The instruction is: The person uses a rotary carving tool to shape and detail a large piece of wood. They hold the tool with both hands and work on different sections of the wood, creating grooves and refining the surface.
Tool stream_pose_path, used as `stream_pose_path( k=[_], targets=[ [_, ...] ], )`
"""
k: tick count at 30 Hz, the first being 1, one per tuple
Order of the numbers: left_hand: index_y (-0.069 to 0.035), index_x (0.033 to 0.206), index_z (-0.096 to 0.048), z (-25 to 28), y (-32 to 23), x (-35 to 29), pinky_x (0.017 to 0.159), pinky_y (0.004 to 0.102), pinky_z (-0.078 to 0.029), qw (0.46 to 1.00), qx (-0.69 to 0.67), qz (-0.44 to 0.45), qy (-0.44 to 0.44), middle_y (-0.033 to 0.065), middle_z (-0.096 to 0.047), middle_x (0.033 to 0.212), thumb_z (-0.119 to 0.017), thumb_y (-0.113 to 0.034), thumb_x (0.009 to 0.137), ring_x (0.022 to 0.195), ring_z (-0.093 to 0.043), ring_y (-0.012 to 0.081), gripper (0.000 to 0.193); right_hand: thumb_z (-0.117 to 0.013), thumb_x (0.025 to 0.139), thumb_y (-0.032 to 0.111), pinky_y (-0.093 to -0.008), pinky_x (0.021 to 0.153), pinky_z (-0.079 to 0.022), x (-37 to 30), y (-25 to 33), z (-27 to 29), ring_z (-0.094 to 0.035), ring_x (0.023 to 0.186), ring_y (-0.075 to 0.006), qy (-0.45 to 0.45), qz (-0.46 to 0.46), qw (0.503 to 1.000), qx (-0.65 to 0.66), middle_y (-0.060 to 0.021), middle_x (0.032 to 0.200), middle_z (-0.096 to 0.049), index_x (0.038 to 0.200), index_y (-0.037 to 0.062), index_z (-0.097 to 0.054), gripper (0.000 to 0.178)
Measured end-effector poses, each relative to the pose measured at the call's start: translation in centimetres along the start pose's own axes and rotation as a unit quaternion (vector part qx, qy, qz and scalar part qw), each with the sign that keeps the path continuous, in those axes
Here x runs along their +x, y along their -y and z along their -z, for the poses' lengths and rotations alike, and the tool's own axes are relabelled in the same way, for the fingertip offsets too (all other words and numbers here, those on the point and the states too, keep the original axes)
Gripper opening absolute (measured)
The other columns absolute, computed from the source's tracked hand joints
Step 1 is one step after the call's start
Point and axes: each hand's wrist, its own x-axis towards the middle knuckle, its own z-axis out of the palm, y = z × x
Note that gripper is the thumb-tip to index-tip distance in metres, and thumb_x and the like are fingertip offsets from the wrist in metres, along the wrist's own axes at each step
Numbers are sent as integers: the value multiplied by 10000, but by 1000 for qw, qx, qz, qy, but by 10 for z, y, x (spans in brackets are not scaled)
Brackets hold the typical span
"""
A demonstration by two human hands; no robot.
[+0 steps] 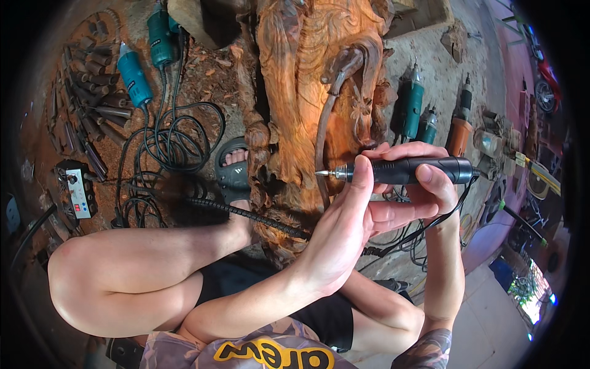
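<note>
A slim black rotary carving handpiece (399, 170) lies level between my hands, its pointed metal bit (323, 173) facing left. My left hand (343, 221) closes on the front of it, the thumb raised against the metal collar. At the rear, my right hand (439, 190) grips the black body with its thumb on the near side. Some fingers of both hands overlap and are partly hidden. Behind the bit stands a carved orange-brown wooden figure (286, 80); I cannot tell whether the bit touches it. A black cable (424, 232) hangs from the handpiece's rear end.
Two teal grinders (134, 77) and coiled black cables (175, 144) lie left, beside many carving bits or chisels (92, 80). A small control box (77, 192) sits nearer. Teal grinders (413, 101) and an orange one (460, 132) lie right. My sandalled foot (235, 166) is beside the carving.
</note>
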Motion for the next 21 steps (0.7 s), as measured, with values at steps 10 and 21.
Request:
stream_pose_path(
  k=[10, 21],
  targets=[
    [-3, 1453, -432, 0, -5, -18, 613, 214, -414, 941, 331, 70, 25, 26, -593, 989, -282, -622, 1032, 689, -502, 44, 763, -728, 830, 573, -512, 1094, -386, -82, -26, -33, -535, 1270, -398, -74, 198, 960, -182, -310, 1393, -517, 1356, 6, -539, 796],
    [-32, 975, -655, 0, 26, -76, 591, 233, -442, 882, 464, 80, 23, -8, -621, 772, -445, -360, 1069, 671, -542, 56, 401, -573, 1007, 165, -367, 779, -597, -201, -100, -136, -644, 1069, -268, -348, 101, 929, 72, -264, 1403, -516, 1542, 34, -231, 649]
  ],
)
